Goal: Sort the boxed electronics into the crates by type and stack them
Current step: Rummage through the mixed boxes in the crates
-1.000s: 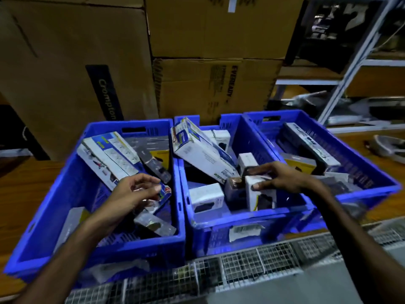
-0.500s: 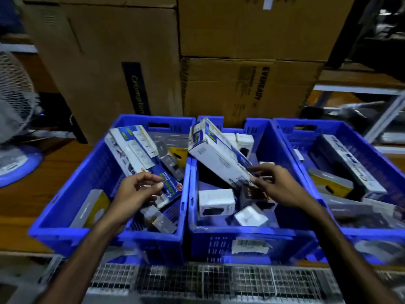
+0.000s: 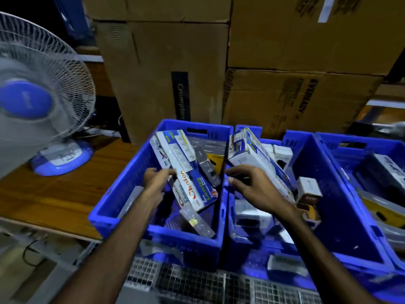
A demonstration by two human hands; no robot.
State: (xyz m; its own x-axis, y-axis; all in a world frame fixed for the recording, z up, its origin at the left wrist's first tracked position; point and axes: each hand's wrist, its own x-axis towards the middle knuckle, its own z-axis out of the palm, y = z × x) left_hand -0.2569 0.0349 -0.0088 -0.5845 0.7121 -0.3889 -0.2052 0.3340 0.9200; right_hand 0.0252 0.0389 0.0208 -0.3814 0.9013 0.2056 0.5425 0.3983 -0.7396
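Boxes half sorted in blue crates.
Left hand (image 3: 156,181) now grips the long box (image 3: 186,172) in the left crate (image 3: 122,198); right hand (image 3: 252,185) has come over, pinching something dark at the shared rim.

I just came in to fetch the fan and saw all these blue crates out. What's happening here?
A person is sorting boxed electronics among blue crates. The left hand is in the left crate, fingers on a long power-strip box that leans on others there. The right hand reaches across the rim between the left and middle crate, holding something small and dark that I can't make out. The middle crate has mixed small boxes; a third crate at the right holds more. The fan stands to the left on the wooden table.
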